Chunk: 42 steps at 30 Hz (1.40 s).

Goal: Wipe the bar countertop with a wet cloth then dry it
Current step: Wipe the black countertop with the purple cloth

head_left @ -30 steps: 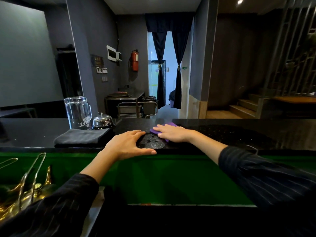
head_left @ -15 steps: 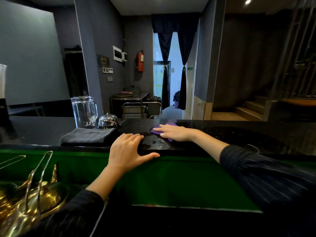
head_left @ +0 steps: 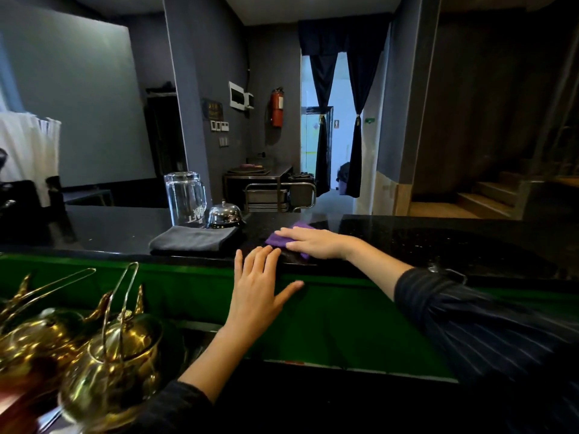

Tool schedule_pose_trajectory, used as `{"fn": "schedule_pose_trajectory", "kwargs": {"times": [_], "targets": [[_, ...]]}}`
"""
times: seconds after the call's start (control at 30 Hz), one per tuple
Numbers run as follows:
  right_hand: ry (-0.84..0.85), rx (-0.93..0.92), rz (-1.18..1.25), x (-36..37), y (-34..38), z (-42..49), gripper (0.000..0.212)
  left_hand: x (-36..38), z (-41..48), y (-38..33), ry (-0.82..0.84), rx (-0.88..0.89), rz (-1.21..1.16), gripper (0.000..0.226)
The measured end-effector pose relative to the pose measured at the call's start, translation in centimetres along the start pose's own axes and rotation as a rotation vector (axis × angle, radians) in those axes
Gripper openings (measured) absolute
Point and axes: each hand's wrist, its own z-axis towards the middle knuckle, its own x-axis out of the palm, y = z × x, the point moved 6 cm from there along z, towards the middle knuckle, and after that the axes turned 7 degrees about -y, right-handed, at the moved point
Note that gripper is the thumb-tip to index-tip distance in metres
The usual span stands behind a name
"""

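Grey cloth (head_left: pixel 194 238) lies folded on bench (head_left: pixel 438 242), untouched, so drying not begun. L hand (head_left: pixel 257 286) has slid back to bench edge, fingers straight, only tips resting there, holding nothing. Purple cloth (head_left: pixel 282 241) has swept left twd grey one, R hand (head_left: pixel 313 244) pressing it flat, fingers straight. Wet wipe prob. mid-pass.

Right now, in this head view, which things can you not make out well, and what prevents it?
The purple cloth: mostly hidden under the right hand, head view; full outline unknown.
Print on the glass jug, head view: too small to read.
The brass teapots, head view: blurred, cut off by the left edge.
The countertop: dark and glossy; wet or dry unclear.
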Motion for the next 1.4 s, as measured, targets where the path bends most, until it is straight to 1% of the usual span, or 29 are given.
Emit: {"fn": "schedule_pose_trajectory", "kwargs": {"times": [0.03,0.1,0.17,0.2,0.23,0.27,0.37,0.43,0.47,0.5,0.6,0.67,0.7,0.73,0.83,0.9,0.97,1.0,1.07,1.13,1.2,1.23,1.27,1.3,1.4], "targets": [[0.006,-0.008,0.033,-0.2,-0.5,-0.6,0.051,-0.1,-0.8,0.2,0.027,0.024,-0.042,0.086],[-0.039,0.081,0.008,-1.1,-2.7,-0.6,0.05,-0.4,-1.6,0.6,0.164,0.07,-0.089,0.094],[-0.101,0.234,-0.112,-1.5,-3.7,0.4,0.052,-0.6,-1.6,0.6,0.303,0.153,-0.004,0.099],[-0.109,0.282,-0.158,-1.3,-3.4,1.0,0.054,-0.7,-1.5,0.7,0.356,0.181,0.029,0.104],[-0.1,0.282,-0.17,-0.8,-2.5,1.5,0.054,-0.9,-1.4,0.7,0.395,0.201,0.04,0.108],[-0.099,0.242,-0.146,-0.3,-0.9,1.6,0.052,-1.1,-1.3,0.8,0.422,0.217,0.035,0.109],[-0.027,0.011,-0.115,1.0,3.1,0.2,0.048,-2.1,-1.4,1.8,0.422,0.223,-0.066,0.097],[-0.014,-0.049,0.028,0.7,2.6,-1.5,0.046,-3.0,-1.6,2.7,0.393,0.181,-0.18,0.088],[-0.011,-0.047,0.062,0.3,1.8,-2.2,0.045,-3.3,-1.7,3.0,0.374,0.166,-0.215,0.087],[-0.012,-0.02,0.058,-0.1,0.8,-2.7,0.045,-3.5,-1.8,3.1,0.36,0.155,-0.229,0.087],[-0.085,0.176,-0.062,-1.0,-2.0,-1.9,0.046,-3.2,-1.8,2.6,0.37,0.13,-0.214,0.087],[-0.126,0.305,-0.167,-1.0,-1.1,-0.8,0.048,-3.0,-1.7,2.5,0.387,0.106,-0.202,0.086],[-0.121,0.318,-0.193,-0.6,0.0,-0.2,0.049,-3.0,-1.6,2.5,0.394,0.1,-0.193,0.086],[-0.103,0.291,-0.196,-0.1,1.5,0.2,0.049,-3.0,-1.5,2.5,0.4,0.098,-0.184,0.085],[-0.054,0.131,-0.145,1.2,5.3,-0.3,0.047,-3.4,-1.5,2.2,0.408,0.084,-0.157,0.078],[-0.048,0.079,-0.081,1.1,5.6,-2.1,0.046,-3.6,-1.2,1.7,0.37,0.077,-0.114,0.068],[-0.065,0.086,-0.051,0.4,4.1,-4.2,0.045,-3.7,-0.7,1.3,0.32,0.037,0.013,0.056],[-0.077,0.119,-0.042,-0.1,2.7,-5.2,0.045,-3.7,-0.6,0.9,0.312,0.009,0.065,0.052],[-0.102,0.233,-0.033,-1.5,-0.9,-7.0,0.046,-3.5,-0.4,-0.7,0.328,0.005,0.068,0.053],[-0.133,0.394,-0.057,-2.7,-5.2,-8.7,0.048,-3.0,-0.4,-3.0,0.375,0.062,0.024,0.061],[-0.202,0.584,-0.131,-3.4,-8.9,-9.9,0.052,-2.8,-0.2,-5.1,0.44,0.101,0.013,0.069],[-0.239,0.653,-0.166,-3.6,-9.5,-10.3,0.053,-2.7,0.1,-5.9,0.464,0.108,0.019,0.07],[-0.261,0.677,-0.202,-3.6,-9.3,-10.4,0.053,-2.6,0.4,-6.5,0.484,0.109,0.026,0.069],[-0.263,0.644,-0.217,-3.5,-8.3,-10.4,0.053,-2.5,0.9,-7.2,0.493,0.108,0.031,0.066],[-0.199,0.391,-0.195,-2.8,-5.0,-11.1,0.049,-2.3,3.0,-9.2,0.485,0.06,-0.004,0.046]]}}
